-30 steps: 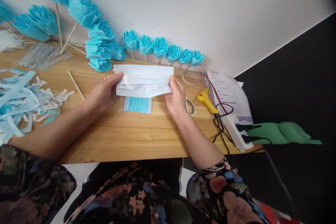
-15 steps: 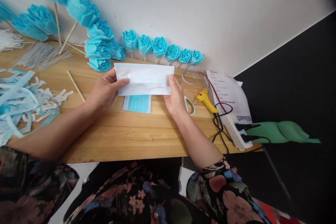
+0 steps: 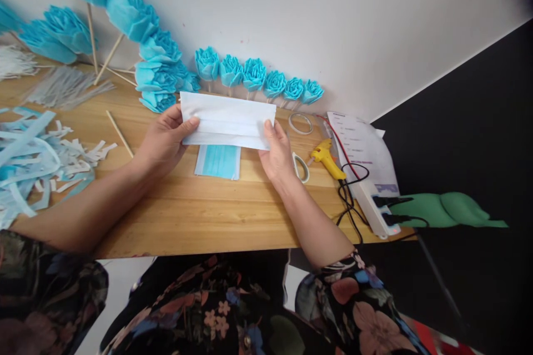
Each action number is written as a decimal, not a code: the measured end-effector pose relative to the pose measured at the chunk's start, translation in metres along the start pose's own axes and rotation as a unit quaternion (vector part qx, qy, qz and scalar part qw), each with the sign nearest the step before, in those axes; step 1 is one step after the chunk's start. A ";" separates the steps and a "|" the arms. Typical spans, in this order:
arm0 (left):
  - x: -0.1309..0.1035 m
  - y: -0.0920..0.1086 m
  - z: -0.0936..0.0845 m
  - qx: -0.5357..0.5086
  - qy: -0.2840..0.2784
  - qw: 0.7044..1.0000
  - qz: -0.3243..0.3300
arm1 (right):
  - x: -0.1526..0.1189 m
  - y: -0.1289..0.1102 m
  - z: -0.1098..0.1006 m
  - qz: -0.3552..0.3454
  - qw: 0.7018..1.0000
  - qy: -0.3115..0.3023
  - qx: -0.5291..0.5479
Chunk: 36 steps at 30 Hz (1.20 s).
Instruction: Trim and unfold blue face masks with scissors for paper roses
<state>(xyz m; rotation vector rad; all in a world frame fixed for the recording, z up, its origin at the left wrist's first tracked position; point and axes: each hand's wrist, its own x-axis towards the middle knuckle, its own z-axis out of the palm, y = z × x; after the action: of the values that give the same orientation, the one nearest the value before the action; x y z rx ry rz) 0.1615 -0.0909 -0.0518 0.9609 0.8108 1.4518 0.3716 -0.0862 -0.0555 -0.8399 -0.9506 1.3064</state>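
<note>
Stretched between my two hands above the wooden table [image 3: 208,216] is a white pleated face mask [image 3: 227,122], with no ear loops showing. My left hand [image 3: 166,136] pinches its left end, thumb on the front. At the right end my right hand [image 3: 275,144] grips it the same way, with the other fingers behind. Below the held mask lies a blue face mask piece [image 3: 219,162], its upper edge hidden. I cannot tell whether it is one layer or a stack.
Blue flowers [image 3: 254,75] on sticks lean along the wall. Cut strips [image 3: 33,155] and a thin stick [image 3: 119,133] lie left. Tape rolls [image 3: 300,123], a yellow glue gun [image 3: 328,159], papers [image 3: 353,144] and a corded power strip [image 3: 377,211] are on the right.
Both hands have raised the white mask slightly, and its left end has tilted up. My left thumb has slid outward toward the edge. More of the blue mask piece below shows.
</note>
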 end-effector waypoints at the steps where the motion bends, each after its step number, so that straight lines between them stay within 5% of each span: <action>1: 0.001 0.000 0.000 -0.006 0.003 1.000 0.004 | -0.001 -0.001 0.001 0.010 1.000 -0.014 0.007; 6: 0.001 0.002 0.000 -0.019 0.004 1.000 0.014 | -0.006 0.004 0.004 0.053 0.998 -0.021 -0.008; 11: -0.004 0.004 0.004 0.011 -0.022 0.999 -0.022 | -0.003 0.009 0.003 0.041 0.998 0.029 -0.022; 24: -0.008 -0.008 -0.001 0.080 -0.020 0.996 -0.036 | 0.001 0.006 -0.001 0.042 0.998 0.045 0.009; 31: -0.008 -0.009 0.001 0.102 -0.037 0.994 -0.027 | -0.008 0.000 0.008 0.058 0.997 -0.050 0.008; 36: -0.012 -0.007 0.004 0.116 -0.058 0.991 -0.038 | -0.012 0.010 0.009 0.056 0.997 -0.034 -0.037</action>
<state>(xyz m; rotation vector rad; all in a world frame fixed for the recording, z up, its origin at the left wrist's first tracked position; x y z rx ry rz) 0.1680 -0.1019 -0.0583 1.1669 0.9329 1.2426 0.3595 -0.0969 -0.0620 -0.9201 -1.0231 1.4105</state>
